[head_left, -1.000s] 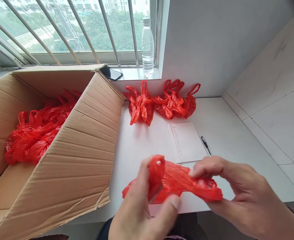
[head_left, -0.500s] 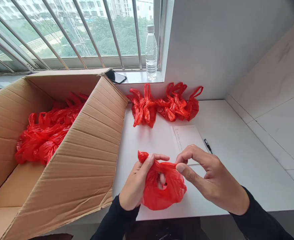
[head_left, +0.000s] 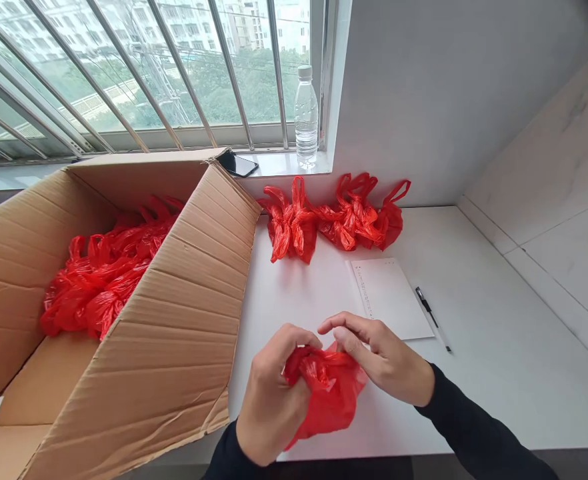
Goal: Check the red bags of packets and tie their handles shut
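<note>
A crumpled red plastic bag (head_left: 330,393) sits between both hands over the near edge of the white table (head_left: 494,360). My left hand (head_left: 273,393) is closed around the bag's left side, fingers curled into the plastic. My right hand (head_left: 381,357) pinches the bag's top from the right, fingers bent and pressed on it. Several knotted red bags (head_left: 334,217) lie in a row against the far wall. More red bags (head_left: 101,273) are heaped inside the open cardboard box (head_left: 174,347) on the left.
A white sheet of paper (head_left: 391,297) and a black pen (head_left: 431,317) lie on the table beyond my hands. On the windowsill stand a clear water bottle (head_left: 306,120) and a dark phone (head_left: 239,165). Tiled wall runs along the right.
The bag went from stretched out between my hands to bunched into a tight wad. Both hands came closer together and moved down toward the table's near edge.
</note>
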Demonstrator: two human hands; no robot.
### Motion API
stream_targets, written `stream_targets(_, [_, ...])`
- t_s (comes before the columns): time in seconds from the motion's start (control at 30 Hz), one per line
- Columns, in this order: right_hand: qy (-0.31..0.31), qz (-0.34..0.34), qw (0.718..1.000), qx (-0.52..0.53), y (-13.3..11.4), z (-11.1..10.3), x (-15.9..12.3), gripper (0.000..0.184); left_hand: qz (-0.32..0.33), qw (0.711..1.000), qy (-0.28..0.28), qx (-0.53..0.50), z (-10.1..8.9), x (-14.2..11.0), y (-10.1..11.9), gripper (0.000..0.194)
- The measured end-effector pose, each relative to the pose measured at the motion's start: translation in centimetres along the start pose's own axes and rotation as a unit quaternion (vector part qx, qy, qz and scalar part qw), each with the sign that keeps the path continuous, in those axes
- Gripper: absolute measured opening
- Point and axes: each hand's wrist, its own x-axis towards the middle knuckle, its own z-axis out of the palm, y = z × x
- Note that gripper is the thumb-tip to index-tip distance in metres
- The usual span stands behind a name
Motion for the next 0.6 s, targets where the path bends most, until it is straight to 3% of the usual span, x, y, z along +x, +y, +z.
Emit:
stream_targets(0.1, [-0.049, -0.013, 0.999, 0.020, 0.7, 0.3, 0.4, 0.031, 0.122, 0.989, 0.041, 0.070, 0.5, -0.6, -1.5, 0.038])
stream_targets(0.2, [-0.073, -0.033, 0.995, 0.060, 1.0, 0.6, 0.7, 0.027, 0.161, 0.980, 0.041, 0.106, 0.7, -0.7, -2.2, 0.048])
stream_targets(0.37, [0.027, -0.051, 0.998, -0.004, 1.0, 0.5, 0.4, 0.019, 0.137, 0.967, 0.011, 0.214, 0.2, -1.5, -3.4, 0.060])
stream_targets(0.5, [0.114, 0.006, 0.988, -0.106, 2.2, -0.9, -0.8, 0.023, 0.101, 0.965, 0.086, 0.225, -1.1, -4.2, -7.1, 0.052])
stream_targets(0.6, [0.138, 0.039, 0.981, -0.131, 4.6, -1.7, -2.3, 0.029, 0.038, 0.964, 0.120, 0.236, -2.3, -6.5, -9.4, 0.043])
